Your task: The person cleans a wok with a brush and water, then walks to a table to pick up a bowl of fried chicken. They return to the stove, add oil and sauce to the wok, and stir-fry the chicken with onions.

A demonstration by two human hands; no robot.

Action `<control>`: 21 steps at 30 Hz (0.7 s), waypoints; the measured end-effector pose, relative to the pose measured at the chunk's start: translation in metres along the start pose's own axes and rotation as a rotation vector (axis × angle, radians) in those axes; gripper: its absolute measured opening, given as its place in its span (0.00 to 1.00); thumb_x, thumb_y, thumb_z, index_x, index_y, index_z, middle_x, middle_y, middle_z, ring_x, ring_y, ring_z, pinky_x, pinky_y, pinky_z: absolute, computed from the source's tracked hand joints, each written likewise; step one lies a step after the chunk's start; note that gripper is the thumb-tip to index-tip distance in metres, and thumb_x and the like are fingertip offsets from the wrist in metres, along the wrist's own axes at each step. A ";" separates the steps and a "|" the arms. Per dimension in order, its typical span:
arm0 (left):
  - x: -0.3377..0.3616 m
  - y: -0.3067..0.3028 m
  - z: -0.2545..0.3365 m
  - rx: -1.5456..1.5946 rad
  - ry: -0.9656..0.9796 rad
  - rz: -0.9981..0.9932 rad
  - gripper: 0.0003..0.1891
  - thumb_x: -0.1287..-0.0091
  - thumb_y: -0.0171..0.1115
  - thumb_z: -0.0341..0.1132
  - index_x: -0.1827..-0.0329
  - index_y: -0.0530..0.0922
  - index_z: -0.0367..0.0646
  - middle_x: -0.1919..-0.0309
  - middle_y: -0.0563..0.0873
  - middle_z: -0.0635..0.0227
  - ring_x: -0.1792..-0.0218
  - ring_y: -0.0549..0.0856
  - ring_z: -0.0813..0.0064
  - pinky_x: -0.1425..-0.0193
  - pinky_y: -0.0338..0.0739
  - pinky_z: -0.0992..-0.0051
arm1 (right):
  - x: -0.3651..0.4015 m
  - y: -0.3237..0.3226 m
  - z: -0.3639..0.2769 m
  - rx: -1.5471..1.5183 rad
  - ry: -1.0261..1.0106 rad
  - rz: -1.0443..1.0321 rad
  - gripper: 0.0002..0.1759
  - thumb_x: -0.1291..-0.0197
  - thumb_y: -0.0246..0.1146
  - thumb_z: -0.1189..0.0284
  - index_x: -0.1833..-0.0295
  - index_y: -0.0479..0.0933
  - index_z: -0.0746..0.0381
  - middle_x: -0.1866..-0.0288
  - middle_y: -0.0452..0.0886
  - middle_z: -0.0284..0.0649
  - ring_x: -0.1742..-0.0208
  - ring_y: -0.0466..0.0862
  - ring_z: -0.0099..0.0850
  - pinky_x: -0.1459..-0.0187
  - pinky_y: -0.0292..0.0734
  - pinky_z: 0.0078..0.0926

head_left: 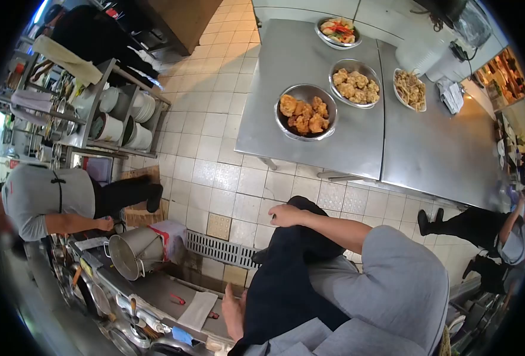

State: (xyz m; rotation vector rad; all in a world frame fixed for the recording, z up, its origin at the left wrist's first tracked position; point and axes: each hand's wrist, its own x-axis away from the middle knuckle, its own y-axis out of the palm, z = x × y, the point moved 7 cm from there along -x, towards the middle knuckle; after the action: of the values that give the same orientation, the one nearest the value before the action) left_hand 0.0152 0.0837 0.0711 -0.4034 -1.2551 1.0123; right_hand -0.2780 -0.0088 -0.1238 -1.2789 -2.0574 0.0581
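Observation:
My right hand hangs in front of my black apron, its fingers curled. A tiny dark spot shows at the fingers; I cannot make out what, if anything, they hold. Low beside the counter, my left hand has its fingers stretched out and nothing visible in it; the apron partly covers it. Closest to it on the counter is a white cloth, with a small red object beside it. On the steel table stand a bowl of fried chicken pieces and a bowl of paler fried pieces.
A plate of shredded food and a bowl with red strips on top also stand on the table. A large metal pot lies tilted by the counter. A person in grey works at left; others are farther off. A floor drain crosses the tiles.

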 end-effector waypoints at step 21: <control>0.067 -0.004 -0.139 0.338 -0.302 0.208 0.30 0.38 0.66 0.40 0.34 0.69 0.38 0.52 0.82 0.42 0.53 0.83 0.45 0.50 0.77 0.58 | -0.020 -0.024 -0.096 -1.002 -0.098 0.598 0.24 0.28 0.49 0.54 0.54 0.78 0.65 0.74 0.79 0.40 0.82 0.79 0.26 0.81 0.74 0.25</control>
State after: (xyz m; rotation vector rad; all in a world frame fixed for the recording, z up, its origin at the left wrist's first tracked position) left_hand 0.1421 0.1725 0.0698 -0.1209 -1.2946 1.4781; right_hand -0.2354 -0.0675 -0.0532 -2.4920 -1.7095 -0.7315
